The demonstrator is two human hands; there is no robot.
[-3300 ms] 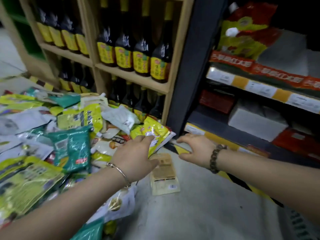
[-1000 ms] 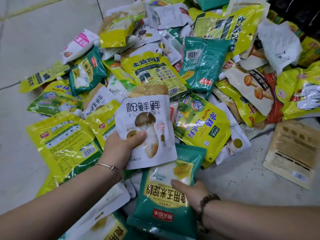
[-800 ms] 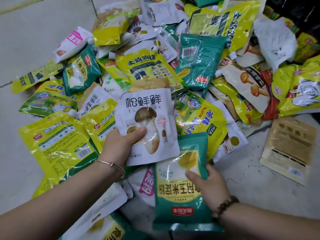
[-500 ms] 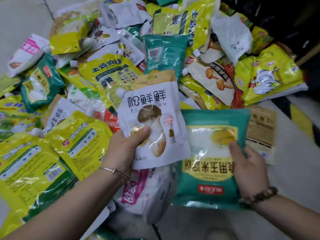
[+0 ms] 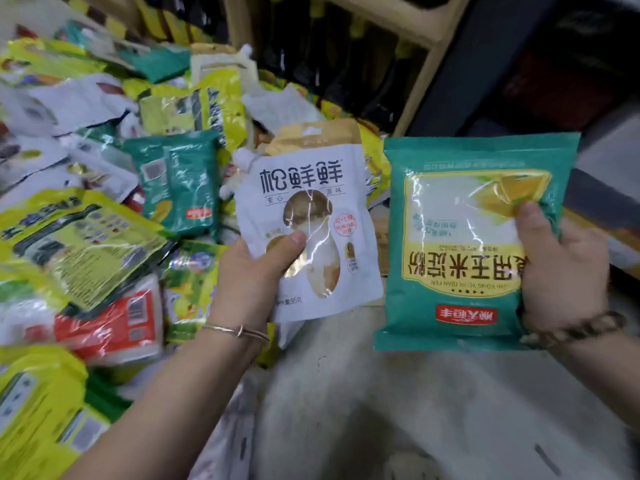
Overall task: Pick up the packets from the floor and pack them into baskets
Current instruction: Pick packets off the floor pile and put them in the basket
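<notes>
Lifted clear since a moment ago, both our picks now hang above the floor (image 5: pixel 415 410), beside the heap of packets (image 5: pixel 104 220) spread at left below the shelving (image 5: pixel 426 57). Item one, teal packet (image 5: pixel 464 258), right hand (image 5: pixel 564 271) with fingers (image 5: pixel 530 216) clamped on its right edge; item two, white mushroom pouch (image 5: pixel 311 188), left hand (image 5: pixel 252 271) gripping its lower left corner. We see no basket here, so we judge that carrying both packets to one comes next.

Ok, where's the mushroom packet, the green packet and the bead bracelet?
mushroom packet (image 5: pixel 306 209): head view, on the printed mushroom's cap.
green packet (image 5: pixel 460 268): head view, on its yellow label with the big writing.
bead bracelet (image 5: pixel 581 326): head view, on a middle bead.
</notes>
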